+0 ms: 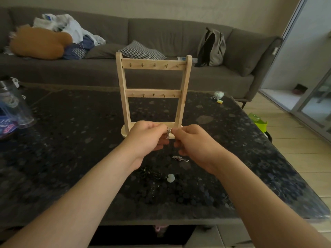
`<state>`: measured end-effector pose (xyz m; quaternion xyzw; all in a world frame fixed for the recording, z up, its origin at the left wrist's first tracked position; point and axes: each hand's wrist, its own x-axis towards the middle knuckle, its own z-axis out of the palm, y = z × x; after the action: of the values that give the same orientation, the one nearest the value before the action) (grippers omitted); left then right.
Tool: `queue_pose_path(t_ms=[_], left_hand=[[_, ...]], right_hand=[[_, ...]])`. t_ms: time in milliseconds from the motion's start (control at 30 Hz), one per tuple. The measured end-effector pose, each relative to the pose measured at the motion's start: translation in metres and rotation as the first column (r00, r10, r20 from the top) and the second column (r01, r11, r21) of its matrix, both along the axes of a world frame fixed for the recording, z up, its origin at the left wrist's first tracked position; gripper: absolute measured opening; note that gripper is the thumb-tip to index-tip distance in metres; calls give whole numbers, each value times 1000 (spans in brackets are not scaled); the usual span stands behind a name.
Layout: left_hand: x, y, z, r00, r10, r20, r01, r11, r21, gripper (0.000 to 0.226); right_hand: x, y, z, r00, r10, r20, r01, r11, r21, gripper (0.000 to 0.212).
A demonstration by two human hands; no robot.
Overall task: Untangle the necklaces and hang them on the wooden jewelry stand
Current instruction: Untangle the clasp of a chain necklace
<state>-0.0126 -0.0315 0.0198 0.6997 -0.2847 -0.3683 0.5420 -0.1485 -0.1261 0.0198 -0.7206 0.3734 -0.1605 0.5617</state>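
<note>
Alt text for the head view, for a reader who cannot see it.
The left hand and right hand pinch a tangled silver necklace between them above a dark table, in front of a wooden jewelry stand whose hooks are bare. A second silver chain and a dark tangle lie on the table nearer the camera; a grey sofa stands behind.

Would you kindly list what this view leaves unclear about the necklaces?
Head view:
- The silver chain between the left hand and right hand: mostly hidden by fingers; tangle unreadable.
- The dark jewelry on the table: blends into the speckled top; count unclear.
- The stand base: partly behind both hands.
</note>
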Motion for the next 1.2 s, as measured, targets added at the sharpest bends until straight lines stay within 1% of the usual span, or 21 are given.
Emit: queue_pose_path(t_ms=[100,200,333,433,533,700,833,900,1000,1100,1200], left_hand=[[0,-1,0,997,48,-68,-52,997,-54,11],[0,0,2,999,49,-14,-50,996,-70,7],[1,3,2,992,42,117,-33,997,-74,7],[1,5,3,986,24,164,-10,996,-84,8],[4,6,3,988,-3,153,17,996,-89,13],[5,6,0,991,-36,131,41,999,-31,15],[5,4,-2,992,-21,125,20,1000,10,13],[3,3,-1,997,-21,78,19,1000,25,14],[1,3,5,997,-1,-75,3,999,32,18],[1,2,9,965,56,-254,-53,998,17,24],[3,2,10,921,65,-383,-73,997,-8,25]], right_hand=[[1,3,1,998,63,-26,-65,993,-100,35],[2,4,0,997,80,-22,-83,978,-191,37],[2,3,0,997,74,32,-67,980,-189,34],[1,0,-2,996,85,36,-75,974,-214,29],[1,-3,-5,997,51,55,-39,977,-209,27],[-1,-7,-5,995,-3,102,21,984,-179,20],[-2,-9,-5,994,-57,96,80,962,-260,19],[-1,-9,-4,995,-63,80,85,947,-309,19],[0,-7,-5,998,-34,52,49,944,-325,20],[1,-5,-5,1000,-8,7,10,942,-334,20],[3,-4,-4,1000,10,-23,-16,953,-302,21]])
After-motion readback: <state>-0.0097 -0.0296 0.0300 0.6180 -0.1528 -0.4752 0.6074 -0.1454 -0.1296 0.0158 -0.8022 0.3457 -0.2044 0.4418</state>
